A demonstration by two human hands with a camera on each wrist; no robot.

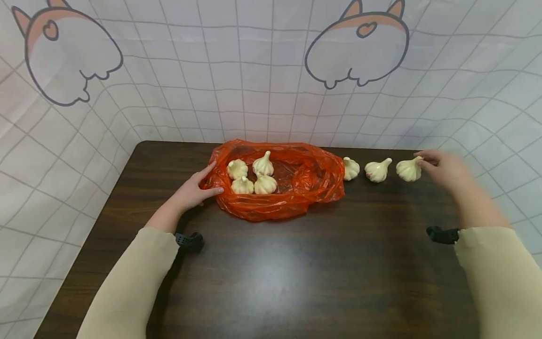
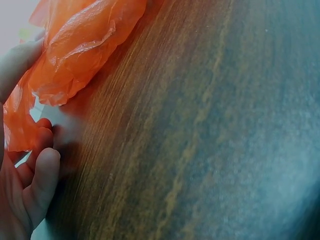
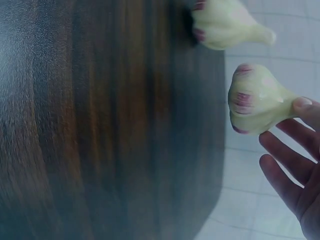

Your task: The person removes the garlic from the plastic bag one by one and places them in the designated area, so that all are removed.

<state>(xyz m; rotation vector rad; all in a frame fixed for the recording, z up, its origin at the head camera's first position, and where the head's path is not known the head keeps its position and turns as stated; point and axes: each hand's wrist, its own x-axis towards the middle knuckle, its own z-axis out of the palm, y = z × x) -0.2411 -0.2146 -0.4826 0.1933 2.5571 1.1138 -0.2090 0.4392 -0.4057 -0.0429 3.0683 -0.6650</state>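
Note:
An orange-red plastic bag (image 1: 271,207) lies spread wide on the table, with several garlic bulbs (image 1: 264,184) in its left half. At its left end, my left hand (image 1: 192,190) holds the rim; in the left wrist view the thumb and fingers are on either side of the plastic (image 2: 75,55). Far to the right, my right hand (image 1: 446,172) pinches a garlic bulb (image 1: 409,169) by its stem. The right wrist view shows that bulb (image 3: 257,100) with pinkish patches, thumb on the stem and the other fingers spread.
Two more garlic bulbs lie in a row right of the bag: one touching or close to it (image 1: 350,168), the other (image 1: 378,170) farther right. The dark wooden table (image 1: 338,273) ends at a white checked backdrop (image 1: 271,84) behind.

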